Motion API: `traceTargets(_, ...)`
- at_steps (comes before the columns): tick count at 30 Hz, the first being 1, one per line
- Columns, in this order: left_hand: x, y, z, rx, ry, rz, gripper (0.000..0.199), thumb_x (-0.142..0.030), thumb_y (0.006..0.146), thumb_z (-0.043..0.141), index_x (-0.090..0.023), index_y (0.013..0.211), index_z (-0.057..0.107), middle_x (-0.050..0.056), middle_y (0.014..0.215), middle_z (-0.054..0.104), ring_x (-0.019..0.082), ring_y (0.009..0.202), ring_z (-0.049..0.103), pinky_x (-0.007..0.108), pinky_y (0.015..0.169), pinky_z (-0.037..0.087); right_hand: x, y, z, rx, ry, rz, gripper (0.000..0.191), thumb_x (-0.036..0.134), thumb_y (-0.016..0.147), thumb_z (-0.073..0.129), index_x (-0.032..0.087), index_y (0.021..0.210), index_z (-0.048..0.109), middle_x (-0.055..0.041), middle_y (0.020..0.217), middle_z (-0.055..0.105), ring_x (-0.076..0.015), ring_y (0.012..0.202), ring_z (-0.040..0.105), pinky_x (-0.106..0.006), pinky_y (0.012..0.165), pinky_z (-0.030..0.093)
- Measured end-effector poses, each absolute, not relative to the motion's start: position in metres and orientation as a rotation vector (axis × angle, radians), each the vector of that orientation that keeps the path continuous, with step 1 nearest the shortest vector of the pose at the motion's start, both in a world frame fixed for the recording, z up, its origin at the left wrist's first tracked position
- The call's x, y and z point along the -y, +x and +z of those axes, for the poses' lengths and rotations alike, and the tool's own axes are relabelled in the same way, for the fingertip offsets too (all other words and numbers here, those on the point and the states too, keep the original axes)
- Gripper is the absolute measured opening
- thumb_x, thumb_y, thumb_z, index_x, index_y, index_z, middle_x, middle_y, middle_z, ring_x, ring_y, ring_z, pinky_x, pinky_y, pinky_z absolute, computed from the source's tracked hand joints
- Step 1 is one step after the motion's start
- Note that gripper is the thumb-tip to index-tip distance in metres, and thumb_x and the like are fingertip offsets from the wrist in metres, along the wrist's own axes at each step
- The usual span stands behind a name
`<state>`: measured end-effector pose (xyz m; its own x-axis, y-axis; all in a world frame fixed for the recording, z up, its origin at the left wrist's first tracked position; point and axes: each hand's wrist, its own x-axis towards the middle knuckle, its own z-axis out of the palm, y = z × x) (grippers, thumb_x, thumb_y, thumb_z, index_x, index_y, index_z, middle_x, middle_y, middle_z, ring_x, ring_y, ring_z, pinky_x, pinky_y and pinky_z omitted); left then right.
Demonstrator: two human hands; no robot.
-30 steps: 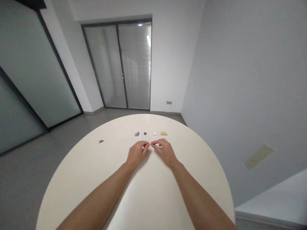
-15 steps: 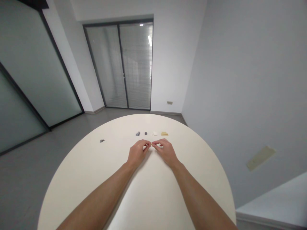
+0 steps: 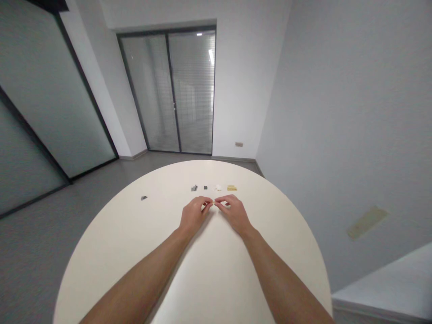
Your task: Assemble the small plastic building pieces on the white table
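My left hand and my right hand meet fingertip to fingertip over the middle of the white round table. Both are closed in a pinch. Between the fingertips shows a tiny yellowish piece, too small to name and mostly covered by the fingers. Just beyond the hands lie a grey piece, a small dark block, some white bits and several yellow strips, side by side in a row.
Far to the left on the table is another small grey-and-dark piece. A wall rises close by on the right. Glass doors with blinds stand behind the table.
The fingertips of my right hand have shifted very slightly right, and a little more of the yellowish piece shows between the hands. Otherwise the hands stay in place.
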<state>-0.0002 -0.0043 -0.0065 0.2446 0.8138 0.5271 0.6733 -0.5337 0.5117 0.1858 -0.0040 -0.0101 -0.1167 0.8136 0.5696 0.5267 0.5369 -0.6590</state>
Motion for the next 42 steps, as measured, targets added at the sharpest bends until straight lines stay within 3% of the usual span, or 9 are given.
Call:
traceTargets(21,0.0039,-0.0017,-0.0066,-1.359,2.369,1.15,0.022,-0.033,0.096,0.053,-0.027,0.103,0.072,0.001,0.102,0.073,0.016,0.094,0.066,0.028,0.082,0.051,0.0048,0.1847,-0.0107,1.751,-1.044,0.367,0.013,0.028,0.086,0.068,0.025,0.098,0.073,-0.0046,0.099,0.072,-0.0198,0.095,0.064,-0.033,0.077,0.054)
traceTargets(31,0.003,-0.0001,-0.0075,-1.367,2.363,1.131,0.018,-0.026,0.094,0.055,-0.026,0.101,0.072,0.001,0.099,0.073,0.016,0.091,0.066,0.027,0.079,0.052,0.0079,0.181,-0.0061,1.805,-1.034,0.385,0.012,0.027,0.086,0.07,0.027,0.098,0.074,-0.0031,0.094,0.073,-0.0198,0.093,0.062,-0.034,0.076,0.052)
traceTargets(42,0.0037,-0.0002,-0.0086,-1.352,2.255,1.12,0.016,-0.03,0.094,0.054,-0.026,0.101,0.067,-0.001,0.099,0.075,0.015,0.085,0.069,0.026,0.077,0.056,0.009,0.1803,-0.0038,1.806,-1.051,0.393,0.011,0.031,0.088,0.067,0.027,0.096,0.074,-0.0037,0.096,0.073,-0.0195,0.094,0.063,-0.033,0.076,0.053)
